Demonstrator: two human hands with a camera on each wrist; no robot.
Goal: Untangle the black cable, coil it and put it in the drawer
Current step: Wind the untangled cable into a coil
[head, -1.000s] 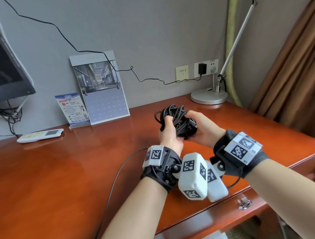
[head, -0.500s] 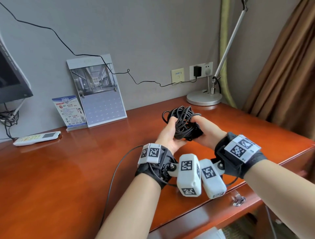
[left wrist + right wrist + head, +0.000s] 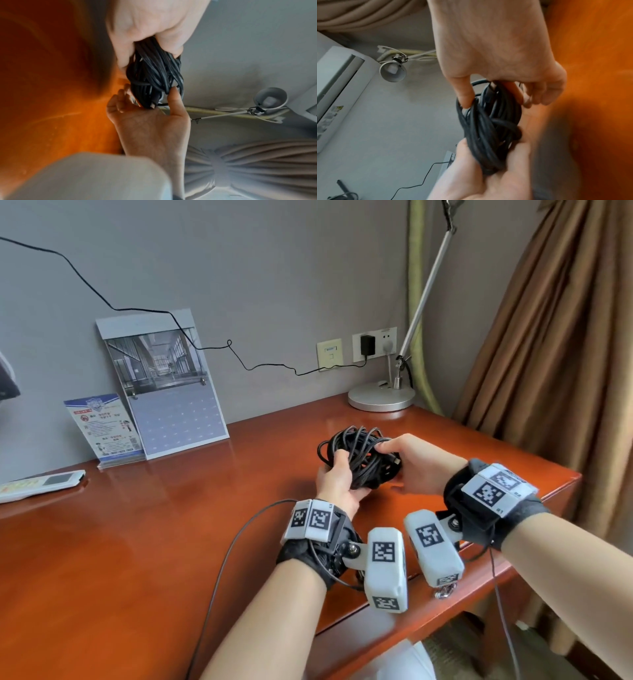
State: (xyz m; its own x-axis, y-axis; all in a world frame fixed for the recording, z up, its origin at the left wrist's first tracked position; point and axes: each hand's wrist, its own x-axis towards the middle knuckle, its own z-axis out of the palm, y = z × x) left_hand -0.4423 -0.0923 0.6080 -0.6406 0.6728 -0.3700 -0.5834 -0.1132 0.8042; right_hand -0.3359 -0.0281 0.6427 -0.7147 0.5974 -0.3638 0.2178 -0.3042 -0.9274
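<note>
Near edge, lower right of the head view: drawer front (image 3: pixel 404 635) under the desk lip looks closed, metal pull (image 3: pixel 444 591) hangs just below the wrist rigs. Judgement: both hands are busy, so one has to let go to open it — that's when the bundle can spring apart.

Centre of frame: black cable (image 3: pixel 359 462) is a loose wad held above the orange-brown desk (image 3: pixel 137 542), not resting on it as far as I can tell.
- Left hand (image 3: pixel 337 482) clamps the lower left of the wad, thumb over the strands, fingers curled under.
- Right hand (image 3: pixel 416 463) pinches the right side, thumb on top, fingers under and partly in the loops.
- A connector end (image 3: pixel 153 102) pokes out by the right palm.

Risks:
- Strands cross each other, not parallel. Pulling the plug end through the wrong loop will likely cinch a knot.
- Loops slipping off the fingers onto the desk means re-tangling.

Far, upper part of frame: desk lamp base (image 3: pixel 382 397) and a plugged-in charger cord (image 3: pixel 267 366) along the wall, well apart. A wide pull-out sweep could still snag them.
</note>
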